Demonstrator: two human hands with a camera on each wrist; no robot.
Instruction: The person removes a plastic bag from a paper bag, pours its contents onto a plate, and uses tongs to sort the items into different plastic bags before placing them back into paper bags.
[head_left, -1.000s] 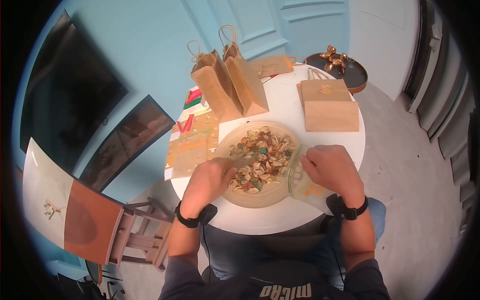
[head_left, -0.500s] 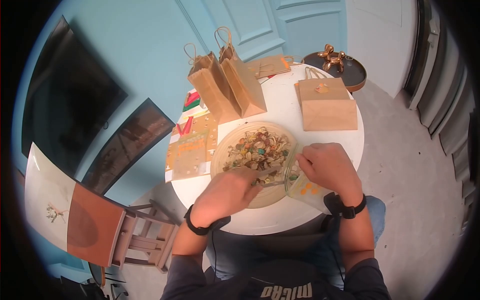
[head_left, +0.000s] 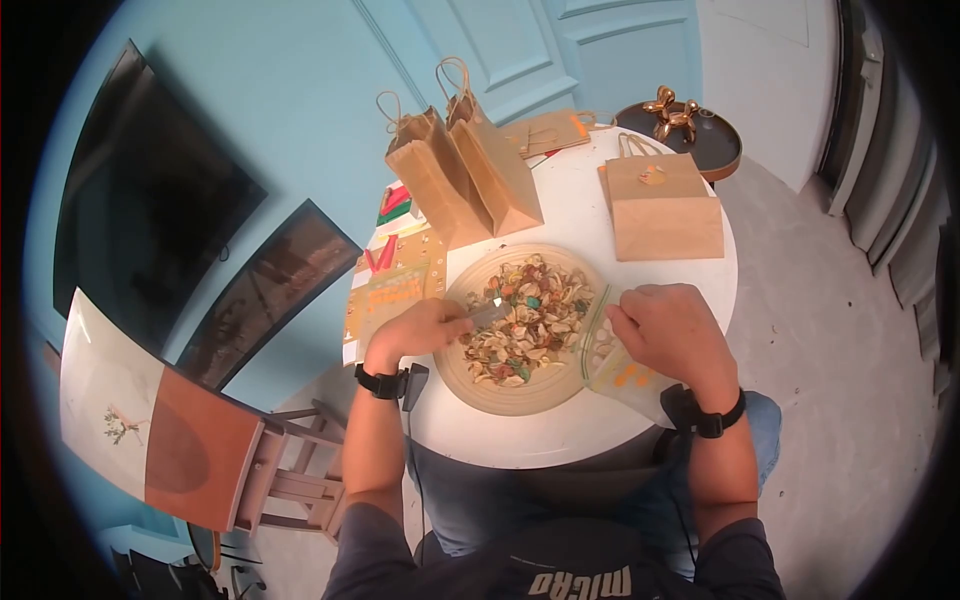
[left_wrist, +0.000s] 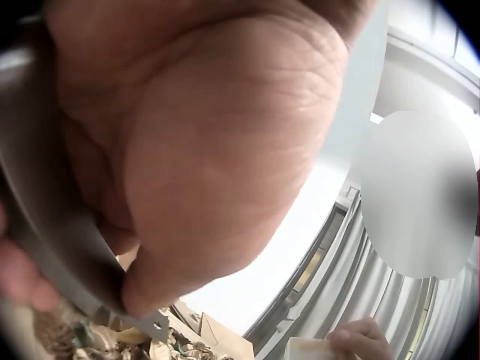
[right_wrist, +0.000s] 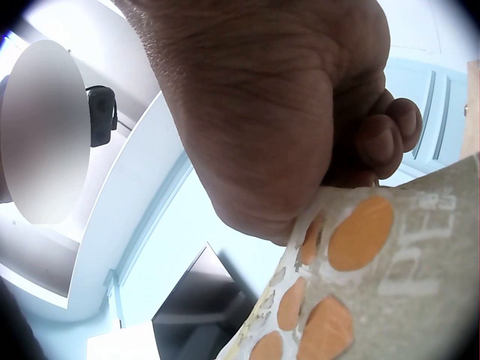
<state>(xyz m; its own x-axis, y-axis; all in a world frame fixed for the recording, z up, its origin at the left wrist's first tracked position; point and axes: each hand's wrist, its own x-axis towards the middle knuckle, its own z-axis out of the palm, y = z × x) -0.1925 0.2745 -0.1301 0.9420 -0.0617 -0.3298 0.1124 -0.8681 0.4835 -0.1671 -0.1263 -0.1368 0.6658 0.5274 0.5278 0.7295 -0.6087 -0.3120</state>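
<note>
My left hand [head_left: 418,328] grips metal tongs [head_left: 490,314], their ends over the left part of a heap of dried petals and potpourri [head_left: 530,335]. In the left wrist view the tongs [left_wrist: 56,202] run as a bent metal band between thumb and fingers. The heap lies on a round, pale woven tray [head_left: 455,370]. On the tray's right side, my right hand [head_left: 670,325] pinches the top of a clear zip bag [head_left: 635,383] with orange print. Its mouth faces the heap. Up close, orange spots mark the bag [right_wrist: 420,255] in the right wrist view.
Two tall kraft paper bags [head_left: 460,185] stand behind the tray on the white round table [head_left: 480,440]. Another kraft bag [head_left: 665,205] lies at the back right. A flat zip bag [head_left: 395,285] lies on patterned paper at the left. A dark side table [head_left: 715,150] holds a gold balloon-dog figure.
The left hand with the tongs first went right to the zip bag's mouth, then came back left over the heap. The right hand keeps holding the bag in about the same place.
</note>
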